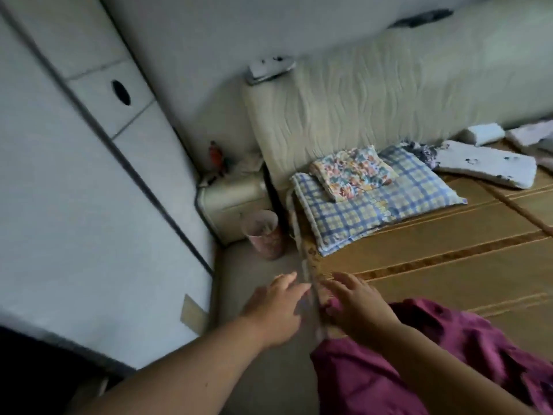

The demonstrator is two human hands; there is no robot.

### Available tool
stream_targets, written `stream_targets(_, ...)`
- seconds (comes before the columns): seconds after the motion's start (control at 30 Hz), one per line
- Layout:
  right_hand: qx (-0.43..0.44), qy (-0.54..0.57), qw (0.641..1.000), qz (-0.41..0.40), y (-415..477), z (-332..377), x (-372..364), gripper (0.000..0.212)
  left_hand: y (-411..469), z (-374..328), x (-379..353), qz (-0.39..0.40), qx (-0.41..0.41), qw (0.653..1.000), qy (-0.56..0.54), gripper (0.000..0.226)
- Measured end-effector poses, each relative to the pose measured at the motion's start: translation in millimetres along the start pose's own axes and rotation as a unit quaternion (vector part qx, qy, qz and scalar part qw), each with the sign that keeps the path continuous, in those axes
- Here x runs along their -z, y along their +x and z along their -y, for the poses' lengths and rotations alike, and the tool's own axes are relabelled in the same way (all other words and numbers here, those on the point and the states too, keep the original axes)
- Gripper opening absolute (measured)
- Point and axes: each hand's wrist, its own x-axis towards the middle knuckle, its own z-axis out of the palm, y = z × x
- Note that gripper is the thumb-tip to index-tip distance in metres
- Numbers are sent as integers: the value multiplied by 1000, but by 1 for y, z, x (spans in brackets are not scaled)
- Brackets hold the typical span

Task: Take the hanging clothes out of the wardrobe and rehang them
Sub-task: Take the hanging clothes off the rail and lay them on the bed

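Purple garment (362, 384) lies on woven bed mat (449, 259) near white wardrobe (74, 205); left hand (273, 313) and right hand (359, 310) spread their fingers

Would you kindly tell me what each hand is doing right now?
Left hand: open, holding nothing.
Right hand: open, fingers straight, by the purple garment.

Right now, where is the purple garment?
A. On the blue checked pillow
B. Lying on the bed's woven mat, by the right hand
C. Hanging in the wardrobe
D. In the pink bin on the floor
B: the purple garment lies crumpled on the woven mat at the bed's near edge, right beside the right hand.
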Motion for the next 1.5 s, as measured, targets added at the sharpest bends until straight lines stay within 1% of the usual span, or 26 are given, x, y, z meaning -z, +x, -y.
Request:
stream_targets(0.07,67,-16,998,-1,16,55,7,56,-46,35,26,-34,45,998,5,67)
stream_targets(0.17,134,-21,991,1,26,129,17,56,-110,74,54,-72,96,993,10,67)
stream_targets(0.33,266,-43,963,-6,8,271,29,56,-238,125,95,-141,190,971,32,63)
stream_targets(0.47,350,-27,936,-20,-25,375,37,58,-340,147,121,-207,268,940,49,62)
stream_targets(0.6,446,0,894,-39,-68,475,57,56,-439,156,154,-260,340,902,59,60)
stream_targets(0.73,514,44,855,-48,-96,559,77,58,-512,163,196,-306,400,858,95,60)
stream_targets(0.8,544,69,835,-57,-107,596,86,55,-540,164,217,-325,428,834,125,61)
stream_targets(0.97,608,150,777,-58,-121,669,117,52,-593,168,259,-366,495,756,222,63)
stream_targets(1.07,637,182,748,-44,-116,718,136,50,-617,180,285,-378,539,712,245,67)
stream_targets(1.17,646,237,726,3,-111,773,152,50,-641,199,314,-400,576,667,253,75)
stream_targets(1.23,647,270,711,46,-112,809,162,48,-655,213,333,-424,597,634,247,76)
stream_targets(1.27,650,275,707,53,-113,826,166,47,-662,218,342,-429,608,624,239,75)
stream_targets(1.33,654,270,705,50,-115,856,167,45,-673,227,356,-423,626,617,221,73)
stream_targets(1.4,648,267,710,68,-114,884,162,46,-682,238,364,-391,641,620,227,74)
stream_targets(1.5,614,302,717,133,-108,915,149,50,-693,255,371,-323,641,647,257,78)
